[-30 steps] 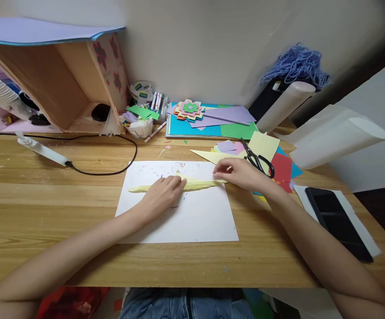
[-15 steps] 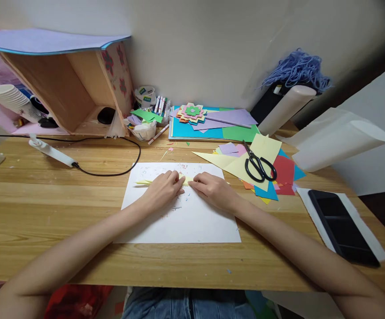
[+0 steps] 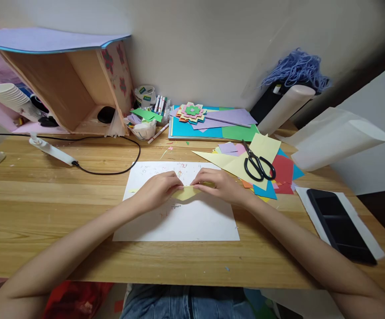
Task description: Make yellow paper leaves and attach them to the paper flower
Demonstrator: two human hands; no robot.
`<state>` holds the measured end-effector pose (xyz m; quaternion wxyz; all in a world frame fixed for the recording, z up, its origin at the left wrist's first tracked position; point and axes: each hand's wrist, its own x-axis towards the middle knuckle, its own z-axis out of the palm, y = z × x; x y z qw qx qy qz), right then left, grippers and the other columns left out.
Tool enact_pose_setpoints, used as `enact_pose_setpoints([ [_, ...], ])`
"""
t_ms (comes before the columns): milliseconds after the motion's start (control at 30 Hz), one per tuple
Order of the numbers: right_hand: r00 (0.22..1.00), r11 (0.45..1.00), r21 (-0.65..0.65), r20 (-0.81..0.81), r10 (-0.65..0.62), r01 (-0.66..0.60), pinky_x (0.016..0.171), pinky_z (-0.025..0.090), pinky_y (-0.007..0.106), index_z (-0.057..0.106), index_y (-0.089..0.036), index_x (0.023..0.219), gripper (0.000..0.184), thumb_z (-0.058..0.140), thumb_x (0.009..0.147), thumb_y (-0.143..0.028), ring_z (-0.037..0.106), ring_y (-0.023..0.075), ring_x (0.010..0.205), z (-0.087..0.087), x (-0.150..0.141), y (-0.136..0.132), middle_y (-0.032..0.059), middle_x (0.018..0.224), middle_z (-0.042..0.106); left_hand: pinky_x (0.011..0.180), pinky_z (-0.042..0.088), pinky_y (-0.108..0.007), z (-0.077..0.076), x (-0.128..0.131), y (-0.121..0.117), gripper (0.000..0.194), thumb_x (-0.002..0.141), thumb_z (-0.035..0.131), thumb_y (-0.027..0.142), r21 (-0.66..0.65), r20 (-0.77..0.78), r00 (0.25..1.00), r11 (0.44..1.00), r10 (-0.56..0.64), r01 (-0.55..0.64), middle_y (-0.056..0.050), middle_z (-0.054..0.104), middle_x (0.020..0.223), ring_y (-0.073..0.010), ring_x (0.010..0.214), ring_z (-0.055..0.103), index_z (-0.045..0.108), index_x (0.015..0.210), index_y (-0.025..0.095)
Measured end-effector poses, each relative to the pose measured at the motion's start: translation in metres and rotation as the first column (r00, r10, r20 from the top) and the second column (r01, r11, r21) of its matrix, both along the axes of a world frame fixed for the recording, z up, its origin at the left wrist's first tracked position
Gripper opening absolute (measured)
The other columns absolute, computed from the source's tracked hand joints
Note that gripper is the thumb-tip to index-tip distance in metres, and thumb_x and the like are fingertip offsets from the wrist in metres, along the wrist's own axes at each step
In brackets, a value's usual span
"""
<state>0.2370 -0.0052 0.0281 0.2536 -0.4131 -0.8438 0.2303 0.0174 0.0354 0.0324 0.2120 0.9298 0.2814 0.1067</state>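
Observation:
A folded strip of pale yellow paper (image 3: 186,193) lies over a white sheet (image 3: 179,217) at the middle of the wooden desk. My left hand (image 3: 157,189) grips the strip's left part with fingers curled. Close beside it, my right hand (image 3: 217,184) pinches the right part. The strip bends between the two hands; its ends are hidden under my fingers.
Black scissors (image 3: 258,166) rest on loose coloured paper (image 3: 283,170) to the right. Behind them lie a stack of coloured sheets (image 3: 212,126) with a layered paper flower (image 3: 191,112). A black phone (image 3: 340,225), a white paper roll (image 3: 340,137), a wooden box (image 3: 69,88) and a black cable (image 3: 113,170) are around.
My right hand slid left along the yellow strip until it met the left hand. Both hands now lift and bend the strip at its middle.

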Motion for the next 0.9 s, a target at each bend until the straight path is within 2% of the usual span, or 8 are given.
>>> enact_pose_setpoints([
  [67, 1.0, 0.999, -0.033, -0.008, 0.007, -0.007, 0.072, 0.046, 0.028, 0.065, -0.019, 0.09, 0.013, 0.053, 0.085, -0.019, 0.059, 0.0155, 0.081, -0.003, 0.0, 0.001, 0.005, 0.087, 0.064, 0.062, 0.038, -0.023, -0.001, 0.0, 0.002, 0.018, 0.086, 0.048, 0.018, -0.089, 0.02, 1.0, 0.996, 0.012, -0.01, -0.003, 0.061, 0.079, -0.0132, 0.07, 0.055, 0.066, 0.085, 0.016],
  [133, 1.0, 0.999, -0.038, 0.001, -0.014, 0.014, 0.071, 0.046, 0.029, 0.065, -0.02, 0.088, 0.013, 0.053, 0.085, -0.018, 0.058, 0.0156, 0.081, -0.01, -0.001, 0.002, 0.0048, 0.087, 0.064, 0.062, 0.038, -0.023, -0.006, 0.0, 0.004, 0.019, 0.084, 0.048, 0.016, -0.124, 0.019, 1.0, 0.992, 0.019, -0.017, -0.004, 0.062, 0.079, -0.0136, 0.07, 0.056, 0.067, 0.084, 0.017],
  [233, 0.998, 0.998, -0.002, 0.006, -0.061, 0.061, 0.071, 0.046, 0.03, 0.065, -0.019, 0.085, 0.013, 0.053, 0.085, -0.018, 0.057, 0.0163, 0.079, -0.022, -0.002, 0.003, 0.0046, 0.083, 0.063, 0.063, 0.039, -0.024, -0.012, -0.001, 0.006, 0.023, 0.083, 0.046, 0.013, -0.133, 0.02, 0.999, 0.991, 0.027, -0.025, -0.004, 0.062, 0.081, -0.0144, 0.071, 0.056, 0.068, 0.085, 0.019],
  [333, 0.997, 0.994, 0.079, -0.012, -0.075, 0.075, 0.071, 0.046, 0.031, 0.065, -0.019, 0.085, 0.014, 0.052, 0.085, -0.02, 0.055, 0.0172, 0.08, -0.033, -0.002, 0.003, 0.0051, 0.082, 0.062, 0.064, 0.039, -0.025, -0.013, -0.003, 0.004, 0.024, 0.082, 0.045, 0.012, -0.086, -0.002, 0.999, 0.995, 0.043, -0.043, -0.005, 0.061, 0.083, -0.0151, 0.073, 0.055, 0.068, 0.084, 0.018],
  [467, 0.999, 0.979, 0.2, 0.025, -0.048, 0.042, 0.069, 0.046, 0.031, 0.064, -0.019, 0.09, 0.017, 0.047, 0.088, -0.019, 0.055, 0.0173, 0.082, -0.042, -0.001, -0.001, 0.0067, 0.084, 0.061, 0.063, 0.038, -0.027, -0.007, -0.002, -0.004, 0.027, 0.084, 0.04, 0.011, 0.079, -0.158, 0.987, 0.997, 0.036, -0.023, -0.006, 0.059, 0.088, -0.017, 0.076, 0.053, 0.065, 0.09, 0.018],
  [633, 0.971, 0.943, 0.329, 0.238, -0.026, -0.056, 0.066, 0.047, 0.032, 0.061, -0.016, 0.098, 0.025, 0.037, 0.092, -0.016, 0.055, 0.0188, 0.082, -0.04, 0.001, -0.007, 0.0098, 0.088, 0.062, 0.059, 0.039, -0.028, -0.009, 0.004, -0.019, 0.028, 0.085, 0.034, 0.003, 0.302, -0.435, 0.9, 0.944, 0.011, 0.134, -0.01, 0.057, 0.09, -0.0198, 0.079, 0.052, 0.057, 0.1, 0.01],
  [800, 0.909, 0.925, 0.336, 0.416, 0.025, -0.179, 0.069, 0.048, 0.034, 0.06, -0.012, 0.1, 0.029, 0.033, 0.091, -0.008, 0.056, 0.0198, 0.083, -0.029, -0.001, -0.012, 0.0122, 0.09, 0.062, 0.059, 0.04, -0.03, -0.024, 0.006, -0.038, 0.027, 0.085, 0.032, 0.0, 0.508, -0.447, 0.893, 0.834, 0.043, 0.214, -0.01, 0.055, 0.08, -0.0198, 0.073, 0.052, 0.057, 0.093, 0.007],
  [900, 0.91, 0.936, 0.327, 0.414, -0.014, -0.134, 0.067, 0.048, 0.034, 0.061, -0.011, 0.097, 0.026, 0.037, 0.09, -0.011, 0.056, 0.0204, 0.083, -0.026, -0.004, -0.014, 0.0122, 0.088, 0.063, 0.058, 0.04, -0.03, -0.028, 0.006, -0.047, 0.029, 0.084, 0.032, -0.002, 0.61, -0.43, 0.895, 0.77, 0.12, 0.19, -0.01, 0.056, 0.078, -0.0191, 0.069, 0.051, 0.057, 0.097, 0.005],
])
